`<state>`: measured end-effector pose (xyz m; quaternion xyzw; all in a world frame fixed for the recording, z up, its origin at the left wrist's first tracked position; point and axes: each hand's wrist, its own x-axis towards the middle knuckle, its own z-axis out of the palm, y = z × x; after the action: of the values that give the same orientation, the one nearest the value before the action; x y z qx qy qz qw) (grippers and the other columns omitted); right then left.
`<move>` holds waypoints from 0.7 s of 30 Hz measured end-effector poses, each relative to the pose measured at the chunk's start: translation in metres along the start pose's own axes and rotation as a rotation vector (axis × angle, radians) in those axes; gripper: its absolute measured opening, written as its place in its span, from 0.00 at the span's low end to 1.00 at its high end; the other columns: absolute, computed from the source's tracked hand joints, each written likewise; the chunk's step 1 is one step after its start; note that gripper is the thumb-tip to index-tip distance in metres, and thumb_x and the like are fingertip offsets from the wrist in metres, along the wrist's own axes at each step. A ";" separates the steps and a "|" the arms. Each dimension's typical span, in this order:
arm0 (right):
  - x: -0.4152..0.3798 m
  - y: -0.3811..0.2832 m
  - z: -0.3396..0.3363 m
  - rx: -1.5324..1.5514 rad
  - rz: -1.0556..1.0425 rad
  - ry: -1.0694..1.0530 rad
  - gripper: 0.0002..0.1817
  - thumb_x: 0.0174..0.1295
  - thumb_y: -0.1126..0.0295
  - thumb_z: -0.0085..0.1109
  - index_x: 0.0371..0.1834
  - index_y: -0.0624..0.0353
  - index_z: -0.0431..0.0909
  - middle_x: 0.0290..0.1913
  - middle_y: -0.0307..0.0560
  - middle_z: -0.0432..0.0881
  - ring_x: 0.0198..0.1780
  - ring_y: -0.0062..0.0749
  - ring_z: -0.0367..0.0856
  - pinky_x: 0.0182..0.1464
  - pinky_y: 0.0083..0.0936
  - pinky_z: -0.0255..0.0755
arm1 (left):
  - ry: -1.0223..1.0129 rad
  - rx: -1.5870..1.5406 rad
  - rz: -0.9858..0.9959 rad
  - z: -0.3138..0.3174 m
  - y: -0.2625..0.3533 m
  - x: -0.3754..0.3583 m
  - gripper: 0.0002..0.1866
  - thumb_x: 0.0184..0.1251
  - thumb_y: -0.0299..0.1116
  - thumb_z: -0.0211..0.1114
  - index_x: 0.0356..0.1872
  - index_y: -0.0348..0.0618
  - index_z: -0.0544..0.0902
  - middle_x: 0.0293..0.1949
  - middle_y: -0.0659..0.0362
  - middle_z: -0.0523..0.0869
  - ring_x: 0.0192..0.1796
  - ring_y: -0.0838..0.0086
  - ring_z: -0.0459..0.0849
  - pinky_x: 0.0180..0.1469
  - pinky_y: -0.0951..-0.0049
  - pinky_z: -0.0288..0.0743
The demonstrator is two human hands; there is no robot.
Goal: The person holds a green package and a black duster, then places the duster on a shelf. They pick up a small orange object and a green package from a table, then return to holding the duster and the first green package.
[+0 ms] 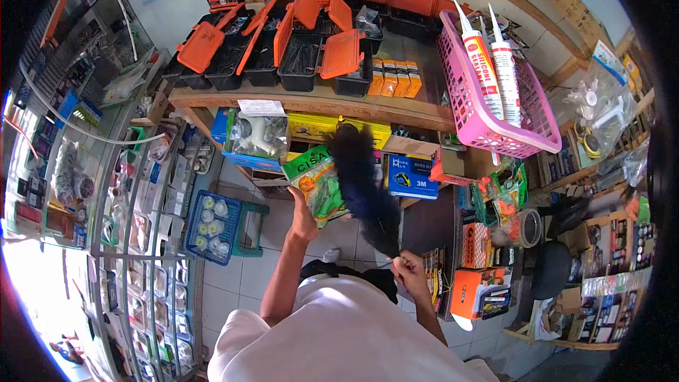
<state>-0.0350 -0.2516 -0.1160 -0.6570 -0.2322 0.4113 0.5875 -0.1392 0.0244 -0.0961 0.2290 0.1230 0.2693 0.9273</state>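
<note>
My left hand (303, 216) is closed on the lower left edge of a green and orange plastic packet (318, 187) marked CISA, with green items showing through it. In my right hand (410, 271) is the handle end of a black feather duster (368, 194). The duster slants up and to the left, its feathers beside the packet's right side and its tip in front of the yellow boxes below the wooden shelf (318, 100). Whether the feathers touch the packet I cannot tell.
Black bins with orange lids (300, 64) and small orange boxes (396, 79) stand on the shelf. A pink basket (481, 124) holding sealant tubes is at the right. Glass shelving (141, 255) lines the left, near a blue crate (205, 251). A blue box (410, 175) sits below the shelf.
</note>
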 end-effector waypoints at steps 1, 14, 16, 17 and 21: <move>0.001 0.001 0.001 0.034 -0.004 -0.003 0.20 0.69 0.67 0.54 0.19 0.55 0.61 0.15 0.32 0.64 0.15 0.12 0.58 0.30 0.17 0.72 | 0.000 0.001 -0.001 -0.013 -0.003 0.002 0.44 0.60 0.74 0.43 0.66 0.50 0.65 0.55 0.60 0.78 0.55 0.65 0.79 0.54 0.58 0.76; 0.006 -0.008 0.015 0.056 0.126 0.010 0.18 0.69 0.65 0.55 0.22 0.57 0.64 0.17 0.31 0.62 0.18 0.13 0.58 0.25 0.19 0.63 | 0.001 0.168 0.003 -0.038 -0.014 0.010 0.46 0.61 0.75 0.38 0.70 0.50 0.61 0.63 0.56 0.72 0.63 0.63 0.73 0.63 0.61 0.70; 0.010 0.010 0.013 -0.086 -0.090 -0.077 0.17 0.68 0.66 0.56 0.21 0.59 0.66 0.19 0.30 0.61 0.22 0.13 0.57 0.27 0.18 0.62 | 0.076 0.119 -0.034 -0.033 -0.013 0.006 0.46 0.62 0.74 0.37 0.69 0.49 0.62 0.62 0.57 0.73 0.62 0.63 0.74 0.63 0.62 0.70; 0.008 0.017 0.012 -0.086 -0.090 -0.075 0.17 0.68 0.66 0.56 0.21 0.59 0.66 0.19 0.30 0.61 0.22 0.13 0.57 0.27 0.18 0.62 | -0.055 0.490 0.114 -0.041 -0.016 0.006 0.45 0.61 0.75 0.36 0.69 0.50 0.63 0.60 0.58 0.74 0.61 0.63 0.74 0.64 0.60 0.68; 0.004 0.005 0.023 -0.121 -0.005 -0.040 0.17 0.66 0.67 0.57 0.21 0.61 0.67 0.21 0.29 0.61 0.25 0.12 0.57 0.27 0.17 0.57 | 0.089 0.168 -0.022 -0.032 -0.014 0.008 0.46 0.61 0.75 0.34 0.68 0.49 0.63 0.60 0.58 0.74 0.62 0.62 0.72 0.67 0.58 0.63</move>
<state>-0.0524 -0.2359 -0.1217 -0.6823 -0.2700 0.4081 0.5431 -0.1374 0.0302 -0.1314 0.2923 0.1886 0.2576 0.9015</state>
